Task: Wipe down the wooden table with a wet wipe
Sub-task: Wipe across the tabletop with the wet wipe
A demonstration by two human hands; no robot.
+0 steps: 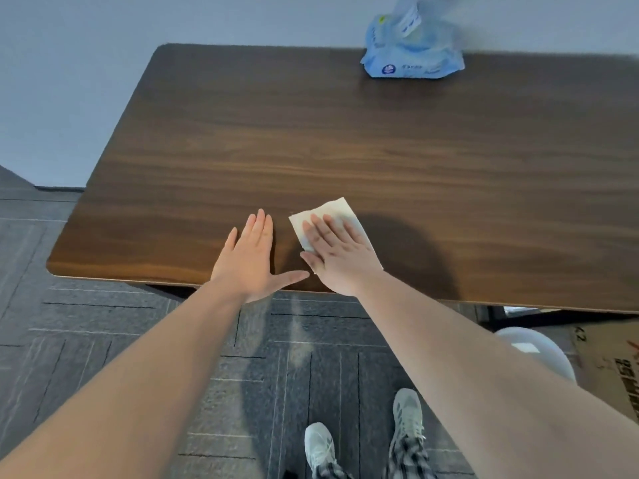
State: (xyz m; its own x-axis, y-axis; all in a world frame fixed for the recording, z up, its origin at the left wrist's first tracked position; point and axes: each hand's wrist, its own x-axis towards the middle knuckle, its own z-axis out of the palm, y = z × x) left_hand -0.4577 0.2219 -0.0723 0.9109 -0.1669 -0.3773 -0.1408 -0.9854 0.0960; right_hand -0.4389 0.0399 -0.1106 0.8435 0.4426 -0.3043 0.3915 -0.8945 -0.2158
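A dark wooden table (345,140) fills the upper half of the head view. A white wet wipe (332,210) lies spread flat near the table's front edge. My right hand (340,255) presses flat on the wipe, fingers spread, covering most of it. My left hand (250,259) rests flat on the bare wood just left of the wipe, palm down, fingers together and thumb stretched toward the right hand. It holds nothing.
A blue pack of wet wipes (411,50) stands at the table's far edge, against the pale wall. Below the front edge is grey carpet. A white round bin (536,350) and a cardboard box (612,364) sit under the table at the right.
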